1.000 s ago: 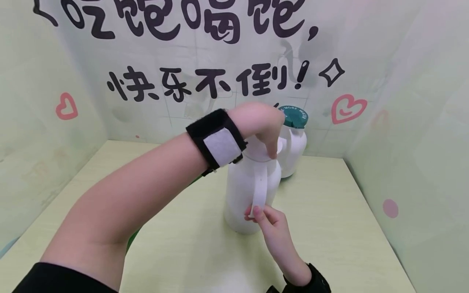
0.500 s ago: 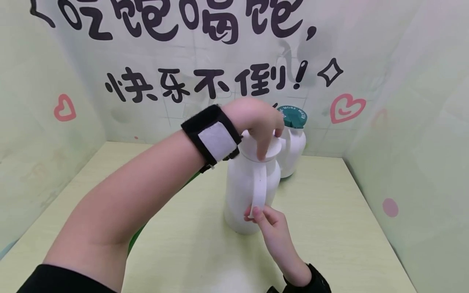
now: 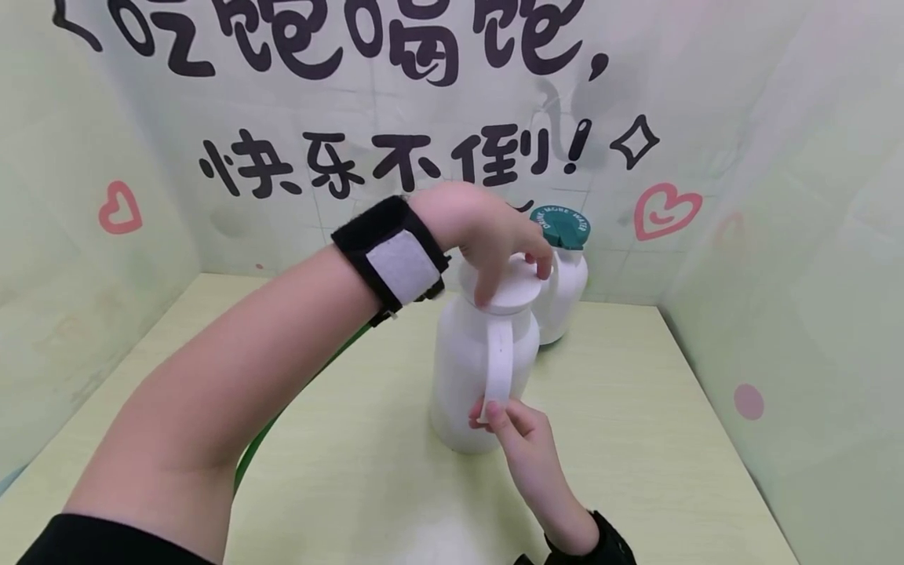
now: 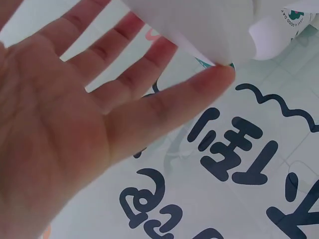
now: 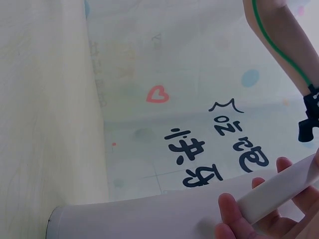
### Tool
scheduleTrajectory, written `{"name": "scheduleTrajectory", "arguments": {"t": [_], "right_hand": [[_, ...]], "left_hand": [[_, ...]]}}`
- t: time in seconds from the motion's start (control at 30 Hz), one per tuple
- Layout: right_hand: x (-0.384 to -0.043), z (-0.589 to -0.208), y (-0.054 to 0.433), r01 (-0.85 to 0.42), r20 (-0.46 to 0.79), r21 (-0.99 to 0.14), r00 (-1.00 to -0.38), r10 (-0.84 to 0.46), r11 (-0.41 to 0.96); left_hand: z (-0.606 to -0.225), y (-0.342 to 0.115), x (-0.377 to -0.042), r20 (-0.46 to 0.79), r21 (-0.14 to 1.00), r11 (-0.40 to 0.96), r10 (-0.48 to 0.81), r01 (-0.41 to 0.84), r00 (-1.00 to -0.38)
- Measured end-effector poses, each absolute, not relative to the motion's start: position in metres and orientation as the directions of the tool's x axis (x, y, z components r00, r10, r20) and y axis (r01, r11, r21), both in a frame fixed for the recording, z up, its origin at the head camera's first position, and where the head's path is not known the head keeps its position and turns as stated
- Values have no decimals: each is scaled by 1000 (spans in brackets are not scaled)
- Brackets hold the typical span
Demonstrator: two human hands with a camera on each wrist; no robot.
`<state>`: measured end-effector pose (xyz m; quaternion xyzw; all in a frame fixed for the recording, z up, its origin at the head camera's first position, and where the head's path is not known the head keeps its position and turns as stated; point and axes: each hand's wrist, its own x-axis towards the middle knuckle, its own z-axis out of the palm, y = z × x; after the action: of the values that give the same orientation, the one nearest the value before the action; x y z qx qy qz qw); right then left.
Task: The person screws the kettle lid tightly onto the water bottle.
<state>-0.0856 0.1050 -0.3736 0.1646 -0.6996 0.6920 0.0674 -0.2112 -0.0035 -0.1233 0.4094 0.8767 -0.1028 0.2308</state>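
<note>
A white jug [image 3: 459,377] with a white lid [image 3: 521,289] stands upright on the table. From above, my left hand [image 3: 487,235] grips the lid, thumb on its near left side and fingers over its far right edge. The left wrist view shows the thumb [image 4: 169,109] against the white rim, with the fingers fanned along it. Low on the jug's handle [image 3: 500,353], my right hand [image 3: 526,439] pinches the strip between thumb and fingers. In the right wrist view the handle [image 5: 279,189] passes between these fingers.
Close behind the first jug, to the right, stands another white jug [image 3: 567,282] with a teal lid [image 3: 565,227]. A green cable [image 3: 282,416] runs along the left forearm. Printed sheets [image 3: 395,220] wall the table [image 3: 607,439] at the back and sides.
My left hand has turned about the lid: its thumb swung leftward and more fingers show on the right. The wrist shifted slightly left. My right hand and the jug stay put.
</note>
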Motion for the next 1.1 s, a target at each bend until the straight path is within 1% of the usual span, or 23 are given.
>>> {"name": "scheduleTrajectory", "arguments": {"t": [0.2, 0.27, 0.33, 0.4, 0.47, 0.6, 0.67, 0.73, 0.83, 0.93, 1.1], "right_hand": [[-86, -374, 105, -335, 332, -942, -933, -141, -8], [-86, -374, 105, -335, 332, -942, -933, -141, -7], [-87, -374, 105, -332, 329, -943, -934, -142, -4], [-87, -373, 105, -327, 324, -945, -935, -142, -3], [-87, -373, 105, -324, 321, -946, -936, -141, -1], [-86, -373, 105, -323, 320, -946, -937, -138, -1], [-86, -374, 105, -327, 324, -945, -936, -136, 0], [-86, -374, 105, -330, 327, -944, -936, -133, -2], [-86, -375, 105, -332, 330, -943, -935, -132, -5], [-86, -375, 105, -329, 327, -944, -936, -134, -7], [-87, -375, 105, -317, 315, -948, -939, -135, -5]], "left_hand": [[-123, -7, -213, -485, 28, 626, 690, 779, -537], [-124, -8, -214, -476, 55, 622, 704, 781, -527], [-123, -9, -214, -459, 109, 639, 712, 762, -531], [-123, -9, -213, -429, 154, 676, 703, 721, -568], [-122, -6, -210, -402, 184, 732, 665, 657, -629], [-121, 3, -200, -354, 108, 836, 538, 538, -765], [-122, 8, -196, -340, 66, 864, 489, 499, -803], [-124, 12, -192, -334, 49, 886, 449, 461, -829], [-128, 17, -188, -346, 36, 903, 414, 429, -842], [-130, 20, -187, -362, 13, 908, 395, 419, -845], [-130, 21, -188, -370, -24, 891, 413, 453, -832]]}}
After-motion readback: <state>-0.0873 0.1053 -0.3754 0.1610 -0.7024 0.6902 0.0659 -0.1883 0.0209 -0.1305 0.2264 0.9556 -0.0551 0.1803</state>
